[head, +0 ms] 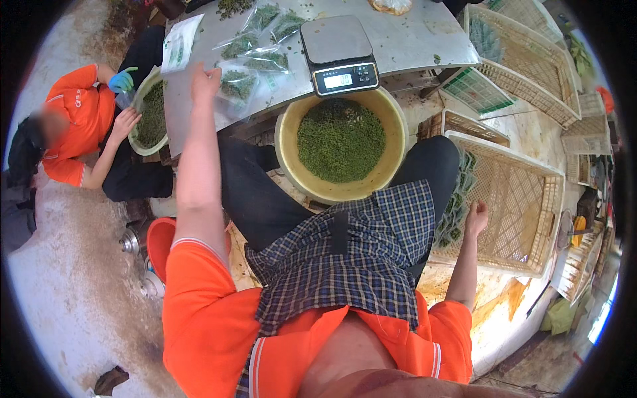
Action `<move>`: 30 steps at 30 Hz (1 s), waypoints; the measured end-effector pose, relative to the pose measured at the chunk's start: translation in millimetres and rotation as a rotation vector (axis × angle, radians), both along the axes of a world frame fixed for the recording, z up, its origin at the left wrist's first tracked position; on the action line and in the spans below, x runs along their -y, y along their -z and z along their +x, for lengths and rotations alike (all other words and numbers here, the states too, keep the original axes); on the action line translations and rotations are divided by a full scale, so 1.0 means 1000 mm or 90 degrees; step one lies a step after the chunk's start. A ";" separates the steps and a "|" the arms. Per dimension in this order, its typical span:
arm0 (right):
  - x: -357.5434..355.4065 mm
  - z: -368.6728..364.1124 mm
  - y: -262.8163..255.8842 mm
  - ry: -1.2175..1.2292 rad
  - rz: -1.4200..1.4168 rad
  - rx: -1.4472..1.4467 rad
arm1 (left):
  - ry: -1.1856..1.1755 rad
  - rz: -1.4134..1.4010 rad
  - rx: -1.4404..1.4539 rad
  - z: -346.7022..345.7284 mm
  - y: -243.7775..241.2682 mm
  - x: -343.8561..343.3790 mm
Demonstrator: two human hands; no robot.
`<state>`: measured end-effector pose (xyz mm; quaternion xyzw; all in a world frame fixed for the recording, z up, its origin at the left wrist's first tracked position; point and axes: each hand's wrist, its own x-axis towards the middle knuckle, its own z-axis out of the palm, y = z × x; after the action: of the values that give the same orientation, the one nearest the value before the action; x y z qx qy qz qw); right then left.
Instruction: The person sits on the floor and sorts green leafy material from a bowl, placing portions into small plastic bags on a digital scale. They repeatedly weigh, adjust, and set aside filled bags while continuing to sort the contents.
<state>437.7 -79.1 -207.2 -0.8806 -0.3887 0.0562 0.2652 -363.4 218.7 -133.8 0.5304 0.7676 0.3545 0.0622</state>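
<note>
My left hand (205, 83) is over the left part of the metal table, beside a stack of printed plastic bags (182, 44); whether its fingers grip anything is unclear. Clear bags of green peppercorn-like berries (238, 84) lie just to its right. A digital scale (338, 52) with a bare pan stands at the table's near edge. Below it, between my knees, sits a large yellowish tub (284, 144) of small green berries (341, 144). My right hand (477, 217), fingers curled, is over a cream plastic crate (540, 224), near a row of filled bags (455, 209) along its left side.
At the left a co-worker (82, 119) in an orange shirt, one hand gloved, holds a bag over another tub (134, 134). More crates (527, 64) stand at the upper right. A red basin (160, 246) and metal canisters (130, 241) are on the floor by my left elbow.
</note>
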 end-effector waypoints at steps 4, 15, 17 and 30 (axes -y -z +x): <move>-0.032 -0.017 -0.017 -0.075 0.193 -0.099 | 0.208 0.015 0.165 -0.008 -0.045 -0.016; -0.143 -0.252 -0.118 -0.455 0.094 -0.240 | 0.204 0.332 0.075 0.146 -0.132 -0.033; -0.149 -0.288 -0.106 -0.575 -0.023 -0.237 | 0.222 0.255 0.034 0.191 -0.119 -0.034; -0.121 -0.390 0.041 -0.673 -0.475 0.123 | 0.558 0.202 0.037 0.309 -0.058 0.071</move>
<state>47.2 41.7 -247.9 -0.6046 -0.7458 0.2310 -0.1575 -54.3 148.0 -76.2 0.7976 0.4052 0.4223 0.1460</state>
